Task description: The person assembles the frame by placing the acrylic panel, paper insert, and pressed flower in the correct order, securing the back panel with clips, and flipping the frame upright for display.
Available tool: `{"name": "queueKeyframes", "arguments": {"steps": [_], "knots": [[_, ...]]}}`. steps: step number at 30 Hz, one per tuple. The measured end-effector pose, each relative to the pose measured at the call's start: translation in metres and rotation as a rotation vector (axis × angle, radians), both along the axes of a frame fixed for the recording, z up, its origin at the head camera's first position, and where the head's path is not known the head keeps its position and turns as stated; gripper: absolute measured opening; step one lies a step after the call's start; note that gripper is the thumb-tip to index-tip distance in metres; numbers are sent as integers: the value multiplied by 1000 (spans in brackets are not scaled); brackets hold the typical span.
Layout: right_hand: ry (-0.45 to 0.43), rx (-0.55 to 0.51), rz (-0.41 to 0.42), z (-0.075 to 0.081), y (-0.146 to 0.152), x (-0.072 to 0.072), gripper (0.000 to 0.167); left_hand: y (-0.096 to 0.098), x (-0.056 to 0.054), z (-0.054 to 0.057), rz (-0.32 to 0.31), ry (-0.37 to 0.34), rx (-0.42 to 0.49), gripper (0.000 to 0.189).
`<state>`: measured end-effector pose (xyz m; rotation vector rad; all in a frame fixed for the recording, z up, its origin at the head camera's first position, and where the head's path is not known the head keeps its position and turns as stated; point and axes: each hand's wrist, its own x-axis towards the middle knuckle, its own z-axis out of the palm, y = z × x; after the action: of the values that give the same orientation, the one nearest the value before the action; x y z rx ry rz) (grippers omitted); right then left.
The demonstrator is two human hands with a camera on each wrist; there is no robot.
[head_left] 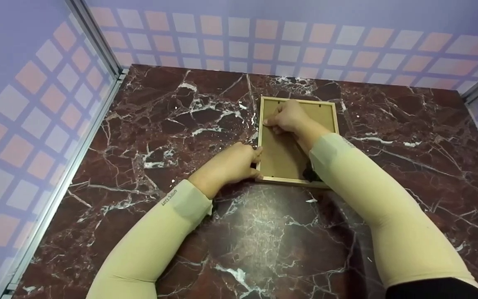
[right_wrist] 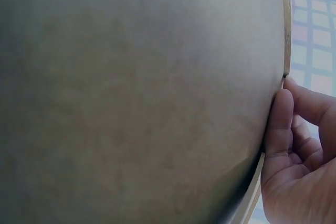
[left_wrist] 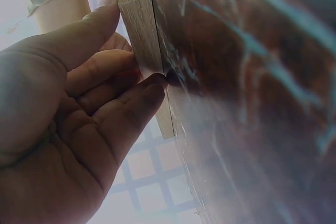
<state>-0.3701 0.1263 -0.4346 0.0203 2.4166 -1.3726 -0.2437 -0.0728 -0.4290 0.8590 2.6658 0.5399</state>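
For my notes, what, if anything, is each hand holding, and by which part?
The left hand grips the wooden frame by its left side, near the front corner; whether the right hand pinches anything cannot be told.

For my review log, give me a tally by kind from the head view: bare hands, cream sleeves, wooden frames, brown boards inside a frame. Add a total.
Hands: 2 (left hand, right hand)
Sleeves: 2 (left sleeve, right sleeve)
Frames: 1 (frame)
Boards: 1 (board)
Total: 6
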Motion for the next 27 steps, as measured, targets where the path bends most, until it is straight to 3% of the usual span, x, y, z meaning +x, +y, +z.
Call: {"name": "queueKeyframes", "arguments": {"steps": [16, 27], "knots": [[8, 187, 64, 7, -9, -10, 37, -2, 1, 1, 11, 13, -9, 28], [-34, 118, 72, 13, 2, -4, 33, 2, 1, 3, 3, 2, -20, 25]]}}
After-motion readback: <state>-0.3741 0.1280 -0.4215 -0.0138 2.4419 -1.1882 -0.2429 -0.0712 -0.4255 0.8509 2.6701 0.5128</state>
